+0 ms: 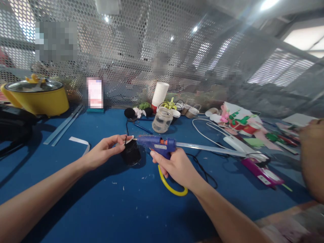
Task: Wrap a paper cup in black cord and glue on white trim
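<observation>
My right hand point(177, 166) grips a blue hot glue gun point(158, 143), with a clear glue stick point(210, 147) sticking out behind it to the right and a yellow loop point(172, 187) below the hand. The nozzle points left at a small white piece point(128, 139) pinched by my left hand point(106, 150). Under that piece a small black round object point(131, 155) rests on the blue table point(106, 202), touching my left fingers.
A yellow pot point(37, 96) stands back left, a black bag point(12, 125) at the left edge. A clear jar point(162, 120), stacked white cups point(160, 93), black pom-poms point(129, 112), craft pieces point(240, 121), a purple case point(260, 172). Another person's arm point(312, 158) at right. Mesh wall behind.
</observation>
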A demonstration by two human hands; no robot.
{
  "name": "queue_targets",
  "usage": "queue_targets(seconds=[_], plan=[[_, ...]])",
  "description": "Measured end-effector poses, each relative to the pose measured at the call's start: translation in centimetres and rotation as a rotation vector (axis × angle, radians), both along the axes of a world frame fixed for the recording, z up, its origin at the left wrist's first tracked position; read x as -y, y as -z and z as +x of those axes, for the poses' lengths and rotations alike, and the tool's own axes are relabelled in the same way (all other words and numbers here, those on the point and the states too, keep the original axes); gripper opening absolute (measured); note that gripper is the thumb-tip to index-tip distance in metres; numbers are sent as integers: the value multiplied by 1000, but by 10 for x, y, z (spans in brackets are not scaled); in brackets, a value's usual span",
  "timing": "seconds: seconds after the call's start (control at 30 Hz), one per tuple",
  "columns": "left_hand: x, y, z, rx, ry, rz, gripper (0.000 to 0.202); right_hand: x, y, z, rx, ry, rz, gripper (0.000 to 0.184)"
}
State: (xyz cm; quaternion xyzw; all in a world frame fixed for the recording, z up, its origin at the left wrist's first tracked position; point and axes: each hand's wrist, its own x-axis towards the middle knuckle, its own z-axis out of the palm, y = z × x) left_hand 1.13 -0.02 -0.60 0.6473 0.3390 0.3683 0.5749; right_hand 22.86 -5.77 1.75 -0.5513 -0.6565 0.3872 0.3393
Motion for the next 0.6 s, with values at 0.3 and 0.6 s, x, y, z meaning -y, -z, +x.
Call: queue_targets(seconds=[0.3,0.6], plan=[[-2,2,-2,-15,20,27,15,3,-3,-1,-60,-63,-29,30],[-2,2,-2,-25,10,29,16,-31,-8,23,-490,116,-46,18]])
